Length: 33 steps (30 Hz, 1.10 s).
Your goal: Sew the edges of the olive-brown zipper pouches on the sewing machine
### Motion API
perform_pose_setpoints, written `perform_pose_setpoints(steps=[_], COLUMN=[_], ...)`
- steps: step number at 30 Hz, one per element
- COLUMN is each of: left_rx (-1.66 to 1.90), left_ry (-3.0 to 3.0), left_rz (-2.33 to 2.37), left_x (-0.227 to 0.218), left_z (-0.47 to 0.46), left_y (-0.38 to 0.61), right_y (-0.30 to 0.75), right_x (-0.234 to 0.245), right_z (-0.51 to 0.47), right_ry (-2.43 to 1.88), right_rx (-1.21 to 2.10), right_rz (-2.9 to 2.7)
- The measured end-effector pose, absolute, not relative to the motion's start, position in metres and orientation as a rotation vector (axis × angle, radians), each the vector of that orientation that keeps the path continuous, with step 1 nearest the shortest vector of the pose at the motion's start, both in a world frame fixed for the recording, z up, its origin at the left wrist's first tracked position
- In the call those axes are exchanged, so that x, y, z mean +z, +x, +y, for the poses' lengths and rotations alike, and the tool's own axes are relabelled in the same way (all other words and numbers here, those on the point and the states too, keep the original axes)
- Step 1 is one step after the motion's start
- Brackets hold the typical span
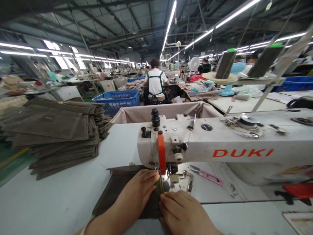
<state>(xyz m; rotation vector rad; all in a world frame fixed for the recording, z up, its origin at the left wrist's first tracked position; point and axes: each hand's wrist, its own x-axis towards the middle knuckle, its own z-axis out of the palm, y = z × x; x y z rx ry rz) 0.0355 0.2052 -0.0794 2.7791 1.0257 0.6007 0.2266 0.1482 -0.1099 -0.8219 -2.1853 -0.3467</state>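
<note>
Sewing hall [117,29], pale counter [58,202], sewing machine [195,147] on it, dark cloth [117,186] lying on the counter with its right edge at the machine's stitching end. Left hand [139,187] extended, pressing the cloth down, not closed round it; right hand [182,209] half curled at the near right edge, can't tell if pinching. I'd guide that edge straight, no tugging, fingertips clear of the stitching point.
</note>
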Motion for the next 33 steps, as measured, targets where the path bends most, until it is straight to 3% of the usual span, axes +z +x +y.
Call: perform_pose_setpoints(steps=[19,26,28,33], left_rx=[0.643,0.472,0.402,0.361], left_ry=[2.683,2.676,2.706,2.721], left_rz=[1.017,0.998,0.908,0.845], left_x=[-0.084,-0.076,-0.072,-0.065], left_z=[0.21,0.199,0.191,0.182], left_y=[0.035,0.024,0.02,0.02], right_y=[0.228,0.271,0.285,0.285], right_x=[-0.115,-0.046,-0.034,-0.064], right_z=[0.146,0.147,0.149,0.173], right_ry=[-0.918,-1.013,-1.099,-1.352], right_rx=[-0.179,0.389,0.41,0.326], right_rz=[-2.318,-2.456,-2.476,-2.295])
